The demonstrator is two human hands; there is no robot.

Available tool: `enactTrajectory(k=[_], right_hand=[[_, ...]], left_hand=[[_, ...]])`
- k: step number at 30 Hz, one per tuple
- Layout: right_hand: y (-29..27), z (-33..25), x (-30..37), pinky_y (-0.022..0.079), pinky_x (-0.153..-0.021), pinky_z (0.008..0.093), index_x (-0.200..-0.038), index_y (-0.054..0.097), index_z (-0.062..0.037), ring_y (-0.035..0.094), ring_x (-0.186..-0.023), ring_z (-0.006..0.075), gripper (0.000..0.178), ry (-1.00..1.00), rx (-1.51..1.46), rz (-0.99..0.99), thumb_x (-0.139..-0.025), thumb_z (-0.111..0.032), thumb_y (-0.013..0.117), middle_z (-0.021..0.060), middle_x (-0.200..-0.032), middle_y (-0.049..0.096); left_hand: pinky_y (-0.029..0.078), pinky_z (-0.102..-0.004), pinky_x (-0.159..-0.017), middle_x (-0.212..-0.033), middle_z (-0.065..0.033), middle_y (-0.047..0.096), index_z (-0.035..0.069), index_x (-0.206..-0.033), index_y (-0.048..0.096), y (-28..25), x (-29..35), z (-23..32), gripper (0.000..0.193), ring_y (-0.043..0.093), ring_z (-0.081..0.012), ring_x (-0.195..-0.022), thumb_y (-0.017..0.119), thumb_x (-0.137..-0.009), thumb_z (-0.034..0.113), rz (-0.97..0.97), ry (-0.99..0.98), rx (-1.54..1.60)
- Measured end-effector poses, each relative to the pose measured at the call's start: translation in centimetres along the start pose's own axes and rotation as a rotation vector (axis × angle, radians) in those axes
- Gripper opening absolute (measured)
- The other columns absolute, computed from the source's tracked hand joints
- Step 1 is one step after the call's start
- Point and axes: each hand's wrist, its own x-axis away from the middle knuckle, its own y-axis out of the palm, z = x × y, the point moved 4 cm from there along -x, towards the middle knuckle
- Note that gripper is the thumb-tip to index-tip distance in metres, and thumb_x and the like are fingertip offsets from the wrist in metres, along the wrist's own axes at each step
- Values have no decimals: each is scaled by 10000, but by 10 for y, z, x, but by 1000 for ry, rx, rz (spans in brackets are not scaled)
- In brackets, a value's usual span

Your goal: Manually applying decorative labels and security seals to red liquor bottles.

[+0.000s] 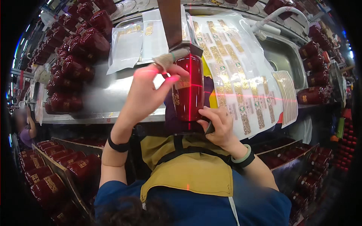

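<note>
A glossy dark red bottle (192,100) with gold decoration lies before me, its base toward me and its far end against a metal bracket (186,49). My left hand (151,88) is bent over its left side, thumb and fingers pinched at a small gold decal (183,83) close to the glass. A beige wrap (166,60) covers one of its fingers. At the bottle's near right edge, my right hand (220,126) touches the base with its fingertips. A dark flat piece (210,128), its kind unclear, is tucked between that hand's fingers. Red laser lines cross on the bottle.
Gold decal sheets (237,75) cover the bench to the right, beside a metal sink (283,56) with a white faucet (281,15). White sheets (139,37) lie left of the bracket. Red bottles (77,67) stand in rows at left; crates (56,162) of them flank me.
</note>
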Motion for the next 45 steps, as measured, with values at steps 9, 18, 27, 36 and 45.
enactTrajectory(k=[9, 18, 27, 36, 45], right_hand=[[-16, 19, -69, 473, -724, 314, -1210, 638, -21, 574, -775, 193, 371, 367, -158, 81, -882, -115, 784, 64, -831, 576], [34, 56, -77, 372, -632, 215, -1423, 525, -11, 410, -724, 50, 677, 806, -720, 4, -876, -270, 831, -60, -795, 429], [35, 52, -77, 374, -636, 219, -1383, 555, 1, 401, -727, 48, 633, 834, -751, 96, -877, -257, 834, -58, -797, 426], [31, 52, -79, 369, -643, 204, -1392, 540, -12, 413, -712, 41, 606, 893, -777, 104, -897, -224, 818, -60, -791, 446], [30, 49, -75, 353, -657, 199, -1452, 490, -30, 402, -726, 36, 690, 849, -828, 59, -881, -210, 834, -67, -788, 439]], left_hand=[[471, -299, -986, -1336, -73, 684, 8, -1413, 565, 35, 7, -10, 515, 584, -164, -1201, 696, -916, 32, 153, -36, -133], [515, -307, -960, -1249, -148, 632, -110, -1341, 475, 69, 36, -44, 483, 619, -156, -1137, 669, -1013, 188, 261, -372, 532], [538, -313, -948, -1278, -143, 614, -70, -1352, 471, 74, 35, -47, 470, 628, -162, -1133, 665, -1019, 198, 256, -486, 749], [520, -297, -961, -1252, -108, 646, -46, -1419, 480, 68, 27, -56, 469, 626, -137, -1117, 626, -1040, 188, 286, -470, 877], [506, -297, -985, -1304, -140, 633, -74, -1465, 456, 64, 23, -56, 530, 614, -151, -1155, 632, -1035, 181, 314, -395, 795]])
